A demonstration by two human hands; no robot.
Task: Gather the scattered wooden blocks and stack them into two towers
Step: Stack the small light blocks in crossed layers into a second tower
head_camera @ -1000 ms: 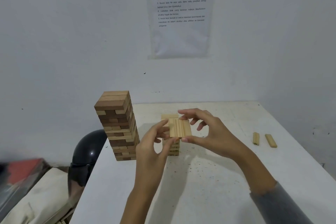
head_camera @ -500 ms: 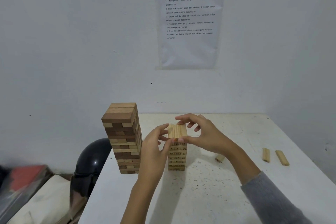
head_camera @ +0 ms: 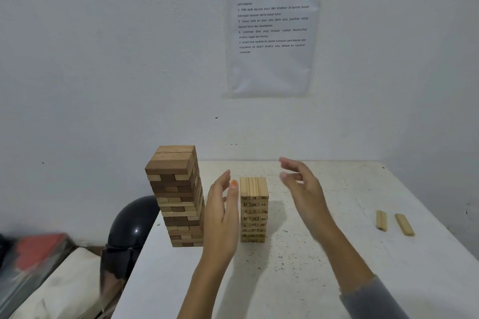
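Left hand: fingers straight and together, palm turned toward the pale tower, holding nothing. The tower stands just to the right of this palm. The thumb tip is level with the top layer, with a narrow gap showing between them.

Right hand: fingers spread and loosely extended, holding nothing, slightly blurred. It is raised to the right of the pale tower, clearly apart from it, with its fingertips above the level of the tower's top. A grey sleeve covers the forearm.

Pale tower: upright on the white table, between the two hands. The top layer shows blocks lying side by side, running away from the camera. The block ends on the near face carry printed numbers, and the lower rows are too dark to read.

Brown tower: taller, built of mixed dark and light blocks, standing directly beyond and left of the left hand, near the table's left edge.

Two loose blocks: lying flat on the table well to the right of the right hand, near each other but not touching.

Surroundings: a printed sheet is fixed to the wall above the hands. A black helmet sits below the table's left edge, left of the brown tower.
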